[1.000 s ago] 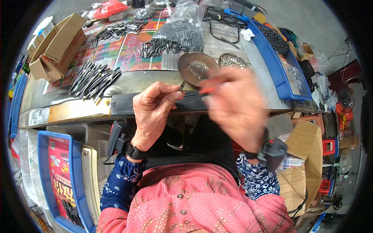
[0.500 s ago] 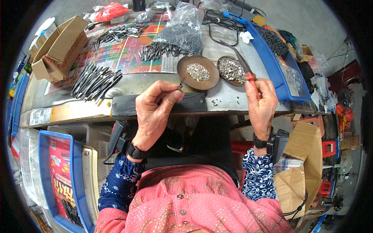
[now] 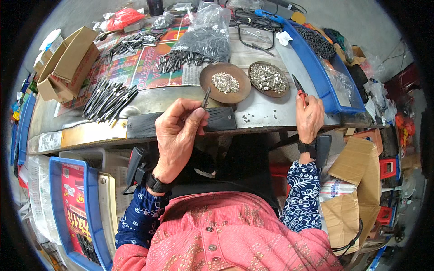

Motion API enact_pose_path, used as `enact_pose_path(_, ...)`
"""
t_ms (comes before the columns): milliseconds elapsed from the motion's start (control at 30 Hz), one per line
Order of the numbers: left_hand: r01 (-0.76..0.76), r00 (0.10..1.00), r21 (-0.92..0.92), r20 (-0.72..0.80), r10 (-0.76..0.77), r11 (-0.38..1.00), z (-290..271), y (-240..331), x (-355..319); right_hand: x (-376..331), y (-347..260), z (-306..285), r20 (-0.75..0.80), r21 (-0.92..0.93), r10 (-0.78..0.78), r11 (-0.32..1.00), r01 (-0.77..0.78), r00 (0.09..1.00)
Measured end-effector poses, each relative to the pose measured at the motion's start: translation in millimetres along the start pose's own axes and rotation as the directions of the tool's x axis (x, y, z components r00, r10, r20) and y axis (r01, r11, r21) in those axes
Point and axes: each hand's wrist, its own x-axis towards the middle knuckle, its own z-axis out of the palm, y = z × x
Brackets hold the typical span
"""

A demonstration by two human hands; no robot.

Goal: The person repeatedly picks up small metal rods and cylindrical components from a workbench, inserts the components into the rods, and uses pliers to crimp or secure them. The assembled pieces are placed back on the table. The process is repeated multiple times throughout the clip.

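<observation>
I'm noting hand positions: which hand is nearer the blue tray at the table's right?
Right. The right hand, with a red-handled tool, is just left of the blue tray; the left hand, pinching a small dark piece, is well left of it, near a brown dish.

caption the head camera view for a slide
Left hand pinches a small dark piece while right hand holds a red-handled tool near two round dishes of small silvery parts.

Tabletop (image 3: 266, 116) — box (image 3: 74, 58) left, dishes (image 3: 244, 86) centre, tray (image 3: 323, 82) right
</observation>
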Motion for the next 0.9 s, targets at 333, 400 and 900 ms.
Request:
enact_pose_path(333,0.056,0.996,0.026,-0.064,-0.055,0.998,8.8,5.6,-7.1,5.8,-1.1,10.8,-0.036,-0.191,-0.020,0.981,0.013,0.999)
enact_pose_path(400,0.078,0.995,0.026,-0.066,-0.076,0.997,10.5,7.8,-8.8,3.2,-7.2,5.9,-0.094,-0.204,-0.060,0.978,0.040,0.994)
enact_pose_path(900,0.130,0.990,-0.027,-0.058,-0.131,0.991,12.0,5.1,-10.6,-6.7,-56.6,4.8,-0.097,0.304,-0.439,0.842,0.446,0.893)
